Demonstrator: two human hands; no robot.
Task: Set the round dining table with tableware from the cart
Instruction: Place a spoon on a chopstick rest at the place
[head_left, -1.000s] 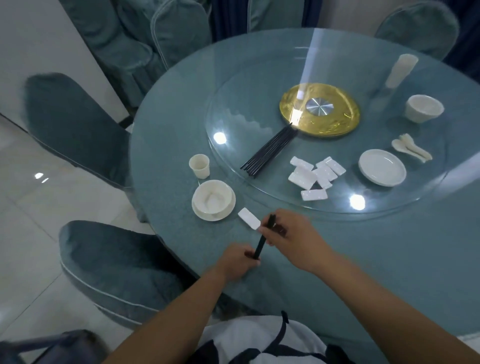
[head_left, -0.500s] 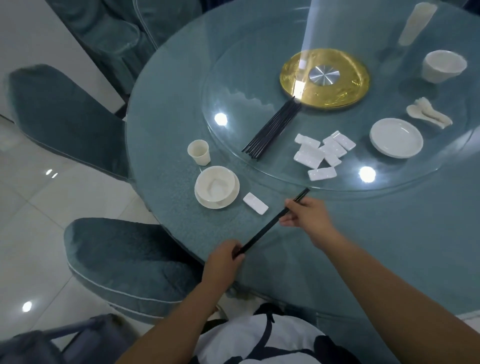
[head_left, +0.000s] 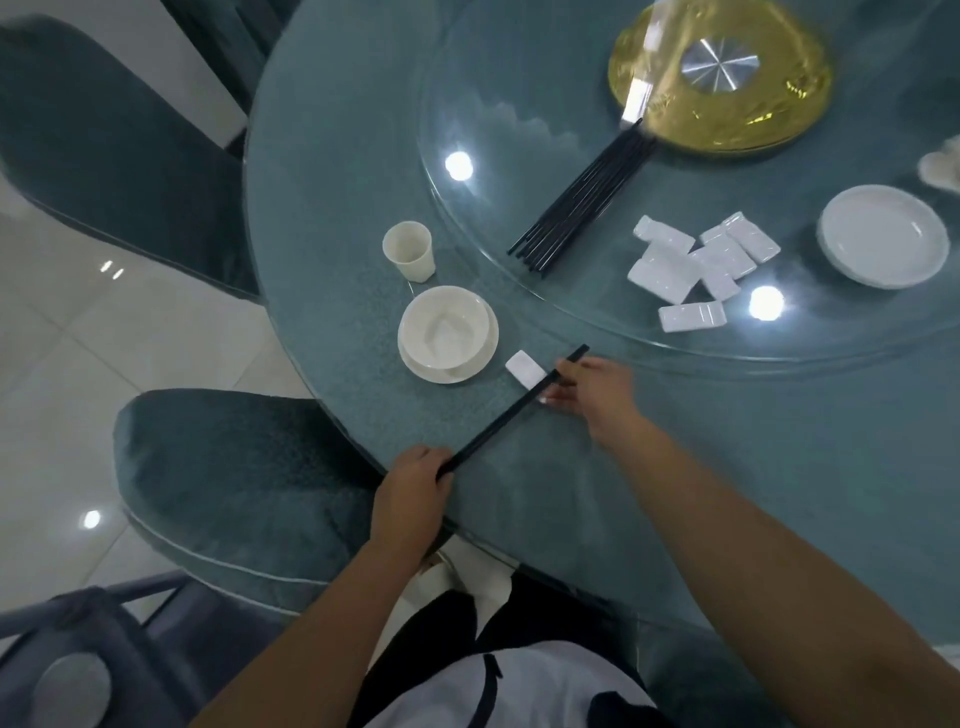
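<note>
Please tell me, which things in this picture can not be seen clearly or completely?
- Head view: white object, cut by the right edge and blurred.
- Chopsticks: near end hidden inside the left hand.
- Right hand: motion-blurred.
- Chopstick rest: partly covered by the chopsticks.

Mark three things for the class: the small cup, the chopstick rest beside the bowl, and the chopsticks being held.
small cup (head_left: 409, 251), head view, on its outer wall.
chopstick rest (head_left: 523, 367), head view, on its top face.
chopsticks (head_left: 506, 419), head view, mid-shaft between the hands.
</note>
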